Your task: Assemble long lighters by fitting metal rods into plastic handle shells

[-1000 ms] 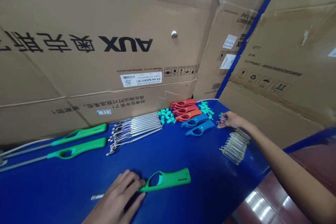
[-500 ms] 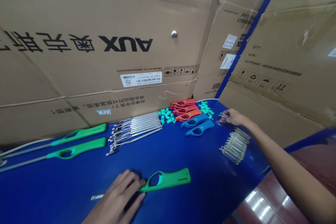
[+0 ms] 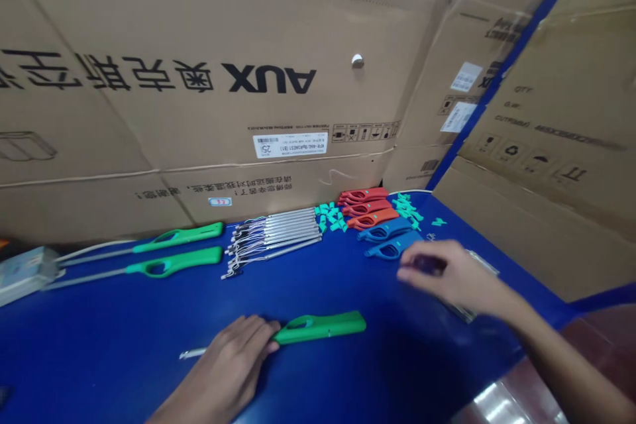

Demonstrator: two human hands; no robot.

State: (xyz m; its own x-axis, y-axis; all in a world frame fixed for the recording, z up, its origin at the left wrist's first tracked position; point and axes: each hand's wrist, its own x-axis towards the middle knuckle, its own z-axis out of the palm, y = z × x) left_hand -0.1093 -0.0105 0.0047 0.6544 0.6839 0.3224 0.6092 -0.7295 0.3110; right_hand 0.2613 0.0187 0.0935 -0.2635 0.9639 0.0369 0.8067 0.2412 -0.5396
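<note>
Head view: a person's left hand [image 3: 233, 361] closes over the end of a green lighter body [image 3: 318, 327] lying near the front edge of the table [image 3: 99, 351]. Their right hand [image 3: 447, 273] pinches a small dark piece [image 3: 426, 264], too blurred to name, just beside two blue lighter handles [image 3: 392, 243].

The right hand [image 3: 452, 275] is drawn back from the far table corner toward the near edge, a small dark part [image 3: 422, 264] pinched in its fingers, and now overlies the stack of slim clear parts [image 3: 477, 265]. The green lighter body [image 3: 320, 327] is turned onto its edge at the left hand [image 3: 231, 364]. A grey box [image 3: 27, 273] is brought into view on the blue table [image 3: 99, 344].
</note>
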